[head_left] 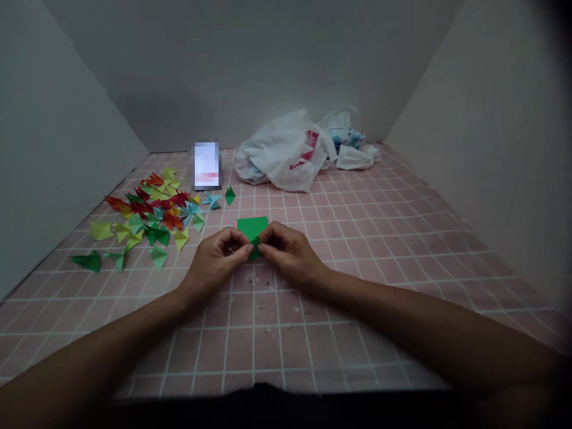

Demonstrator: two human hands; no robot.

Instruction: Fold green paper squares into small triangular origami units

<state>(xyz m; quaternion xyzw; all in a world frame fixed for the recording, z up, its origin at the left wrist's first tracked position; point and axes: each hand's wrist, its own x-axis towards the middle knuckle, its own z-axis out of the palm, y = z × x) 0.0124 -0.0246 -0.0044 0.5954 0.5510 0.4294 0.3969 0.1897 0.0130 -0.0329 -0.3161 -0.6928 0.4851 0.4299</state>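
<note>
Between my two hands is a sheet of green paper (252, 227), partly folded, its lower part narrowing to a point. My left hand (224, 250) pinches it from the left with thumb and forefinger. From the right, my right hand (288, 250) pinches the same paper close by, the fingertips of both hands almost meeting. Under the paper a thin pinkish edge shows; I cannot tell what it is. Just beyond lies a small dark green folded paper piece (229, 195). The fingers hide part of the green sheet's lower folds.
Many folded paper pieces (156, 205) in red, orange, yellow, green and light blue lie at the left. A lit phone (206, 165) stands behind them. White plastic bags (286, 152) rest at the back. A pink checked cloth (379, 238) covers the table, with walls on three sides.
</note>
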